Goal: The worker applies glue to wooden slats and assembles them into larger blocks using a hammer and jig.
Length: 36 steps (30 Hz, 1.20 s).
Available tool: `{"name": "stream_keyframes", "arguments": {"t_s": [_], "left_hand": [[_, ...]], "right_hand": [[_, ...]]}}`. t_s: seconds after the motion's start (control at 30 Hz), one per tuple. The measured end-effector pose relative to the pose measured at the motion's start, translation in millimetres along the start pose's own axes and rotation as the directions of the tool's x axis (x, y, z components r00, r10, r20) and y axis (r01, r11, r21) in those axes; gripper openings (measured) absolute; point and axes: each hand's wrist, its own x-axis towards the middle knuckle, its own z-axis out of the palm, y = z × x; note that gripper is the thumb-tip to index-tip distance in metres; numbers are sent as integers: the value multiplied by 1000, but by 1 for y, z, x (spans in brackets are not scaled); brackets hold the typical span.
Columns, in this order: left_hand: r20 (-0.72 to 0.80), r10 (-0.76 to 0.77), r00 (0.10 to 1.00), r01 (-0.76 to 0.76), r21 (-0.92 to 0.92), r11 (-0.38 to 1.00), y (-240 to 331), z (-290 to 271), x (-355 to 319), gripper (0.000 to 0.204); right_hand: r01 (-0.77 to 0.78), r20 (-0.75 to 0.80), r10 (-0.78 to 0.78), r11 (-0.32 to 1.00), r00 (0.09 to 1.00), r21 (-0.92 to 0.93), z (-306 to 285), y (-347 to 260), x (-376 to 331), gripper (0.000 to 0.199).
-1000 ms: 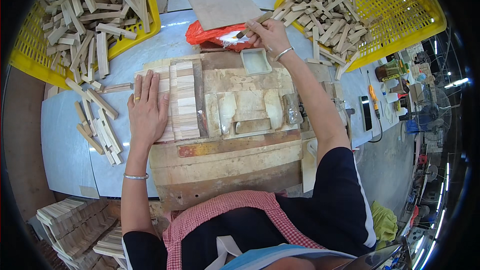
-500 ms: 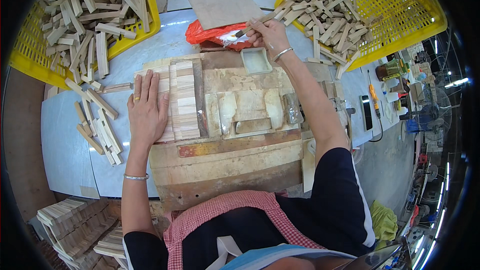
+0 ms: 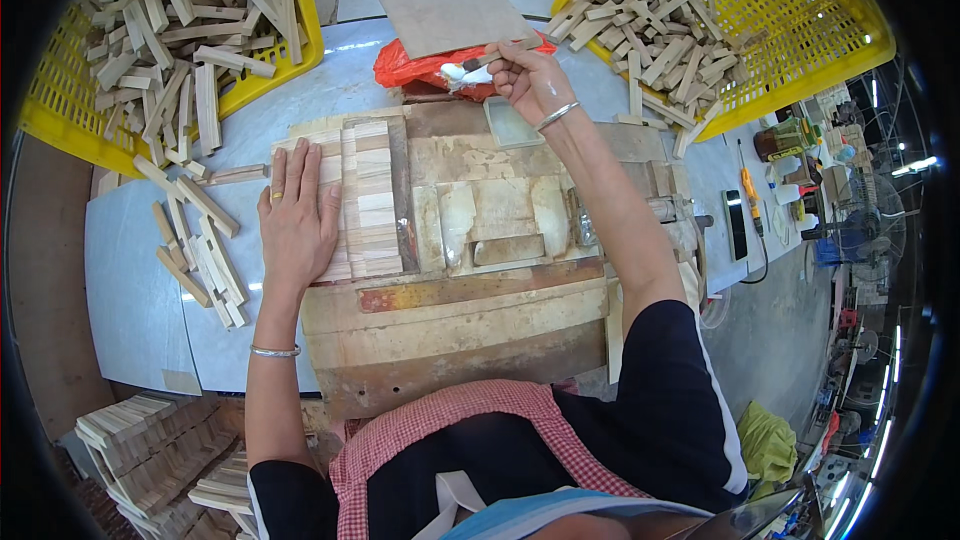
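Note:
My left hand point(image 3: 300, 215) lies flat, fingers stretched out, on a row of pale wooden strips point(image 3: 372, 200) set side by side on the worn wooden work board point(image 3: 450, 345). My right hand point(image 3: 530, 78) is closed around the handle of a brush point(image 3: 482, 62). White paste coats the brush's tip, which is over the red plastic bag point(image 3: 400, 65) with white stuff in it. Just below my right hand, partly covered by it, stands a small clear square dish point(image 3: 512, 126). A flat brownish sheet point(image 3: 450, 12) lies behind the bag.
Yellow baskets full of wooden pieces stand at the far left point(image 3: 312, 15) and far right point(image 3: 800, 80). Loose wooden sticks point(image 3: 205, 250) lie left of my left hand. A phone point(image 3: 735, 225) and an orange-handled tool point(image 3: 749, 190) are at the right. Stacked wooden pieces point(image 3: 150, 450) sit at lower left.
My right hand has turned and drawn slightly nearer, over the clear dish. The brush tip has swung left, and white paste now shows on it. My left hand stays on the strips.

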Motion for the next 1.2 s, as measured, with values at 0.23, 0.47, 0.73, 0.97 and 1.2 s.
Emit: {"name": "stream_keyframes", "arguments": {"t_s": [0.23, 0.47, 0.73, 0.97, 1.2], "left_hand": [[-5, -7, 1000, 7, 6, 1000, -3, 0, -4, 52], [-47, 22, 999, -24, -30, 999, -3, -1, -2, 51], [-15, -13, 1000, 12, -36, 999, -2, -3, -1, 50], [-40, -8, 999, 7, -45, 999, -4, 1, -4, 49], [-23, -12, 1000, 11, -30, 999, -3, 0, -4, 49]], "right_hand": [[-31, 153, 8, 988, 988, 152, 21, 0, 1, 23], [15, 318, 88, 951, 944, -308, 97, -4, 5, 26], [42, 32, -31, 907, 999, -419, 123, 38, 2, 30], [178, 21, -194, 842, 981, -509, 133, 71, -6, 31], [555, 396, -487, 237, 778, -798, 131, 90, -25, 19]]}}
